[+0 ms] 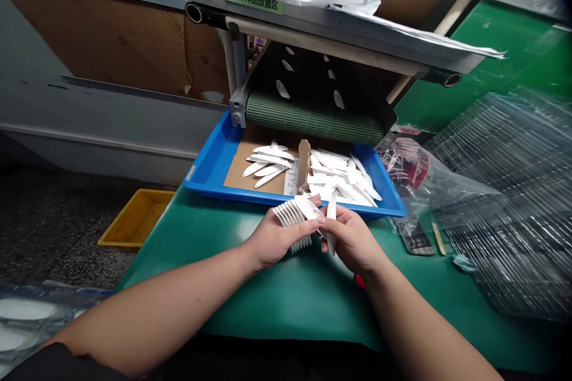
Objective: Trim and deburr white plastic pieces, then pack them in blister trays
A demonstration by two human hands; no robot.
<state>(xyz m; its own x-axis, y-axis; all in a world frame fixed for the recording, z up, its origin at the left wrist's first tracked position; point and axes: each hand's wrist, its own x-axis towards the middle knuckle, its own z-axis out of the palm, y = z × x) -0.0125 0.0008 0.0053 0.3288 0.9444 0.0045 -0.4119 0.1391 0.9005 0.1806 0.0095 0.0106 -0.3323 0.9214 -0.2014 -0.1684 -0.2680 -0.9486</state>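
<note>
- Two bare forearms reach in from the near edge of the green table (pixel 286 303), the left angling up to the right, the right angling up to the left, the hands meeting just short of the near edge of a blue tray (pixel 250 194).
- The left hand (pixel 271 239) is curled part-closed around a stack (pixel 288 214) of thin white pieces, set face to face, its thumb stretched rightward with the tip by the end piece.
- The right hand (pixel 353 239) has its fingers bent and its thumb laid across, pinching a single white piece (pixel 331 220) that stands nearly upright in view, beside the stack.
- The two thumb tips nearly meet; whether they touch cannot be told.
- Beyond the hands, loose pieces lie in the tray: a smaller pile (pixel 268 164) left of a cardboard strip (pixel 304 161), a larger one (pixel 346 180) reaching toward the near right corner.
- A belt (pixel 313 119) ends above the tray's far edge, with more pieces lying on it.
- A red object (pixel 360 281) shows partly behind the right wrist.
</note>
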